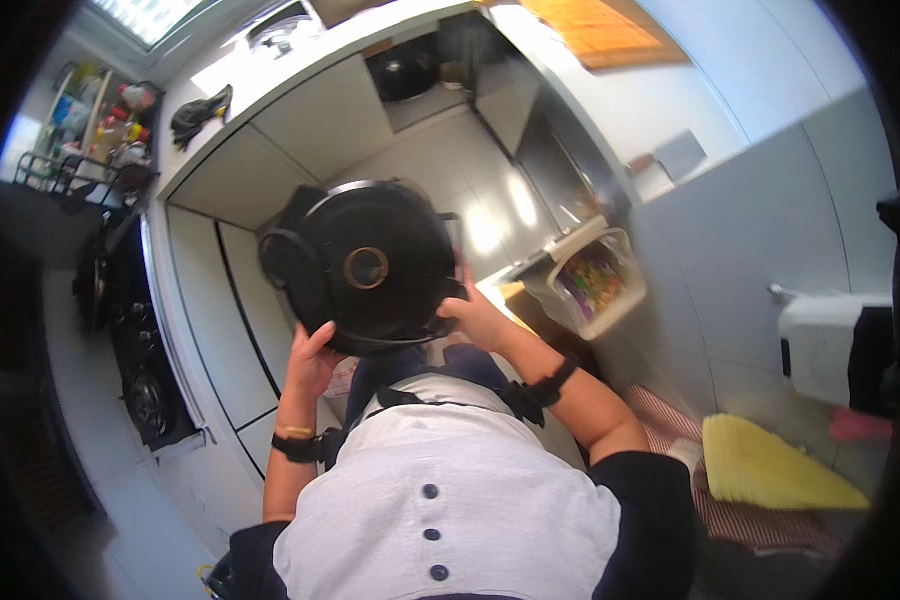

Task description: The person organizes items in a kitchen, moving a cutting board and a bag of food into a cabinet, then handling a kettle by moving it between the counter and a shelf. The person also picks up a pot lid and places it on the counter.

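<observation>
In front of my body I hold a large round black cooking appliance (390, 307) between both hands. A gold-coloured ring mark sits on its flat face, and a thick black projection stands out on its left side. My left hand (315, 360) grips the lower left rim, thumb on top. At the lower right, my right hand (480, 319) grasps the edge by a small black handle, its thumb laid over it. The fingers under the appliance are mostly hidden. Beyond it stands an open floor cabinet (427, 112) with a dark round pot (403, 75) inside.
A waste bin (630, 300) with scraps hangs to the right, near my right forearm. White worktop (210, 142) runs around the cabinets, with a gas hob (150, 397) at left. A wooden board (607, 34) lies far right; a yellow wedge-shaped object (772, 465) is lower right.
</observation>
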### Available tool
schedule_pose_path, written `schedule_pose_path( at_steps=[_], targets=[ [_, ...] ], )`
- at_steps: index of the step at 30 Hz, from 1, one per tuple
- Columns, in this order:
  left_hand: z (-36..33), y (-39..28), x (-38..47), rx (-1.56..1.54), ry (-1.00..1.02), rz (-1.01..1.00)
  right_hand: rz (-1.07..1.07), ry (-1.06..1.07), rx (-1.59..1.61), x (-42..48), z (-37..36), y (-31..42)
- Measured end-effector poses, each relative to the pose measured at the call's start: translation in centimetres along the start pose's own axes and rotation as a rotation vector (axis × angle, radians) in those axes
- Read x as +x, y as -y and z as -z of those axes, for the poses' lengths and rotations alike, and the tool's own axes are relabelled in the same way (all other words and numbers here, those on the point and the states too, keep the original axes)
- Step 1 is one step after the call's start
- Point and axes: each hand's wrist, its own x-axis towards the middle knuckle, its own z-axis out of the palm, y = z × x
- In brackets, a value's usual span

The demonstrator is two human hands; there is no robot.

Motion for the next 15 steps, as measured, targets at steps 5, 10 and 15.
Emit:
schedule_pose_path(
  at_steps=[5, 10, 15],
  targets=[
    [-0.7, -3.1, 4.5, 0.059, 0.050, 0.032, 0.072, -0.028, 0.196, 2.0, 0.2, 1.3],
    [0.7, -6.5, 9.7, 0.086, 0.064, 0.024, 0.094, -0.083, 0.200, 6.9, -1.5, 3.9],
    [5.5, -10.9, 15.3, 0.100, 0.039, 0.060, 0.021, -0.165, 0.192, 14.9, -4.8, 5.5]
  ],
)
